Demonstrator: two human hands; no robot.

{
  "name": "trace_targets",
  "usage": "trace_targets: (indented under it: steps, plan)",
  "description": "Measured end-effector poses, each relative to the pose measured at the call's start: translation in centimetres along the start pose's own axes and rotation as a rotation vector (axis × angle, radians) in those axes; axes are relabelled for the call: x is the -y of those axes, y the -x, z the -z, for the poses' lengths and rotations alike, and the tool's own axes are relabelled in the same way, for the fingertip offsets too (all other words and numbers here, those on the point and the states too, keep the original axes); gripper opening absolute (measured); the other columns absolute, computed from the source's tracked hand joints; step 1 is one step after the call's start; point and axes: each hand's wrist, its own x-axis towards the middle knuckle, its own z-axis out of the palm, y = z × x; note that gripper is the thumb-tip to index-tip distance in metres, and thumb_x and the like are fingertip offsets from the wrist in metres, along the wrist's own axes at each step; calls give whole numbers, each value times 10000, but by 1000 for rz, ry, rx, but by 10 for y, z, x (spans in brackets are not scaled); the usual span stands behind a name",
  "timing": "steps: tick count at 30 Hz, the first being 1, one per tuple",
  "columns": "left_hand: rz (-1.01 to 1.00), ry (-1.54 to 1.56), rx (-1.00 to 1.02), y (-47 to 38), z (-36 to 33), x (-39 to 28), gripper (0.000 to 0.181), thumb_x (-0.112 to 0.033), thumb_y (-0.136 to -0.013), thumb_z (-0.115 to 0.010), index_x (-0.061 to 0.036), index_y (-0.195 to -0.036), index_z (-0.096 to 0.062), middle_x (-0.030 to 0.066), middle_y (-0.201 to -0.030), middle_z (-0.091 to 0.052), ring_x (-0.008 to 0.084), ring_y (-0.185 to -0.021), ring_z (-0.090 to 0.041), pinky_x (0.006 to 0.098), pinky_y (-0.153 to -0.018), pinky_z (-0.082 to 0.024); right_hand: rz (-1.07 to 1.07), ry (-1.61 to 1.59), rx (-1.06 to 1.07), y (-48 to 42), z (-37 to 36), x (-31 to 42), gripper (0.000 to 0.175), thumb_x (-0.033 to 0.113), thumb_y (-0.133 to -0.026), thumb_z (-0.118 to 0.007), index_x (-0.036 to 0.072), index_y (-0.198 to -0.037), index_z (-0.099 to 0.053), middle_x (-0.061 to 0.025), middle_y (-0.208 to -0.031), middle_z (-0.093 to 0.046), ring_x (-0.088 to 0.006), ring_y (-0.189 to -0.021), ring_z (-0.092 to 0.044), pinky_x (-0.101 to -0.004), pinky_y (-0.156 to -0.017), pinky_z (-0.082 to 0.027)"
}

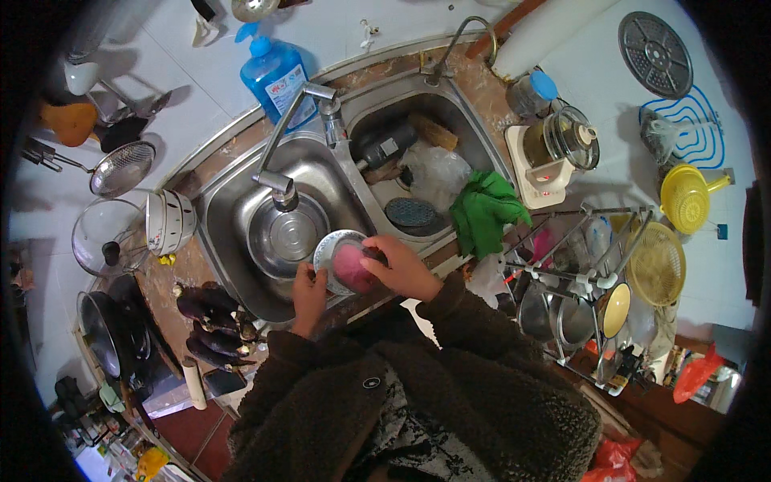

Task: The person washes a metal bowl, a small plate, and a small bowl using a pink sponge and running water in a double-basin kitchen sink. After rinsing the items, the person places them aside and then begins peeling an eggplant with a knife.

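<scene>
My left hand (309, 296) grips the near-left rim of a patterned white bowl (325, 246), tilted over the front edge of the left sink basin (226, 232). Against the bowl's inside, my right hand (405, 265) presses a pink cloth or sponge (352, 265); which of the two it is, I cannot tell. A round metal basin (289, 235) stands in the sink behind the bowl. Above it hangs the jointed metal faucet (283, 141). No stream of water is visible from its spout.
The right sink basin (464, 108) holds a dark bottle (385, 147), a clear plastic bag (437, 172) and an oval scrubber (411, 212). A green cloth (488, 211) drapes over its edge. Stacked bowls (171, 223) and several eggplants (211, 313) sit left; a dish rack (572, 283) stands right.
</scene>
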Motion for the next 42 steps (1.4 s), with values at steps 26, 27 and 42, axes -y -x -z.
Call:
trace_targets:
  steps: [26,27,42]
  plan:
    - [-851,-745,261,-11,-109,-90,540,-146,-660,-667,-27,-1159,-499,144,-1195,-514,329,-1073,-497,436,-911,-377,-659,-1296,-151,-30,31,-66,389,342,-966,-364,74,-1246,-333,-109,-1174,-473,-234,-1030,-527,-397,-853,-462]
    - [-866,-805,238,-9,-119,-86,568,-155,-653,-660,-15,-1174,-485,149,-1219,-497,324,-1101,-483,438,-947,-350,-662,-1251,-214,-30,33,-58,393,342,-966,-364,69,-1247,-326,-112,-1175,-469,-234,-1028,-527,-396,-856,-461]
    - [-1357,-989,408,-88,-111,-52,386,-86,-710,-571,-48,-1094,-589,113,-1137,-584,242,-1093,-544,406,-991,-374,-749,-954,-236,-15,56,-93,512,380,-927,-460,43,-1299,-361,-107,-1248,-445,-214,-1143,-438,-350,-944,-358]
